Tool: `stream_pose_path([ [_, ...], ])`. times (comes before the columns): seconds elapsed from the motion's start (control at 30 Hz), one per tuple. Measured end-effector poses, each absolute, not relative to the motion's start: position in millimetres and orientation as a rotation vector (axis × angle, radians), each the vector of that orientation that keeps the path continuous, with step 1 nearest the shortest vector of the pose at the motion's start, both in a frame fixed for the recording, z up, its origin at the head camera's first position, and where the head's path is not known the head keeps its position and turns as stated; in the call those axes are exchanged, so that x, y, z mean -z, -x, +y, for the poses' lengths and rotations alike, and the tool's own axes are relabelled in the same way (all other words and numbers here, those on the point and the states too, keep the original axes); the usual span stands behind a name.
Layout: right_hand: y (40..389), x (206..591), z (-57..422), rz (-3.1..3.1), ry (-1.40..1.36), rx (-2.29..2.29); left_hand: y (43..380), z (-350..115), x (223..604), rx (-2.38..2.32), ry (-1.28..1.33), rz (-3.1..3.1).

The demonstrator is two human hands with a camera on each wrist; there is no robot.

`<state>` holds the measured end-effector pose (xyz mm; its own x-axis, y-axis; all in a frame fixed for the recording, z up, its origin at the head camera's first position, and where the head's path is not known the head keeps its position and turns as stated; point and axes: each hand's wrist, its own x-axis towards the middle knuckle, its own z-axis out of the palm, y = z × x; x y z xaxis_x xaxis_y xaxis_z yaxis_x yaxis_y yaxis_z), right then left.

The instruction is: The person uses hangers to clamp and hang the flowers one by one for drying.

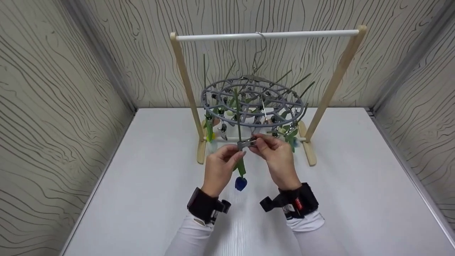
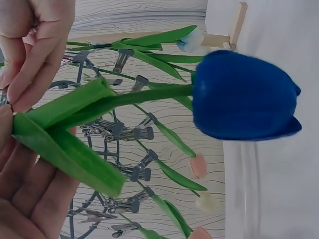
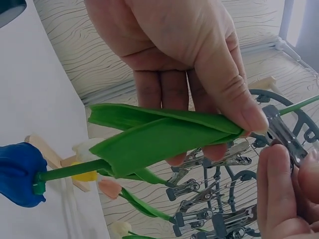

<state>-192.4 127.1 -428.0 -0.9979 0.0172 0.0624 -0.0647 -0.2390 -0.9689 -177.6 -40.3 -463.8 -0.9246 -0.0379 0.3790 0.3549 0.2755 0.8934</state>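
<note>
An artificial blue tulip (image 2: pixel 244 94) hangs head down, its green stem upright in the head view. My left hand (image 1: pixel 222 165) pinches the stem just above the leaves (image 3: pixel 149 134). With thumb and fingers, my right hand (image 1: pixel 279 160) grips the handles of a metal clip with grey tips (image 3: pixel 284 132). Those tips lie at the stem, close to my left thumb; whether they clamp it I cannot tell. The clip is at the near edge of a round grey hanging rack (image 1: pixel 254 124), just below its rim.
A wooden stand (image 1: pixel 334 81) with a white rod (image 1: pixel 305 34) carries the rack by a hook (image 1: pixel 264 44). Around the rack, several clips hold other tulips upside down, among them a peach one (image 2: pixel 198 166) and a yellow one (image 3: pixel 84 172). White table (image 1: pixel 160 177) lies beneath; patterned walls enclose it.
</note>
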Motion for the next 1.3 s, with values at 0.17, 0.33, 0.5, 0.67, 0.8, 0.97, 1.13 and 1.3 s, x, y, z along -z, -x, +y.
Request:
stream_pose_path([
  [0.17, 192, 429, 128, -1.924, -0.08, -2.472, 182, -43, 469, 1.609, 0.306, -2.239],
  [0.33, 191, 435, 129, -1.988, -0.065, -2.419, 185, -44, 475, 1.603, 0.304, -2.25],
  [0.5, 188, 443, 133, -2.101, -0.007, -2.306, 188, -45, 481, 1.6, 0.297, -2.265],
  [0.67, 181, 450, 141, -2.2, 0.022, -2.165, 191, -45, 484, 1.575, 0.296, -2.28],
  [0.8, 177, 453, 148, -2.24, 0.03, -2.075, 193, -46, 486, 1.547, 0.288, -2.294],
  [0.97, 174, 453, 157, -2.289, 0.034, -1.983, 196, -47, 487, 1.521, 0.285, -2.288],
  [1.13, 174, 455, 164, -2.331, 0.029, -1.915, 198, -47, 486, 1.492, 0.274, -2.287],
  [1.3, 176, 458, 168, -2.366, 0.075, -1.892, 201, -48, 486, 1.493, 0.262, -2.297],
])
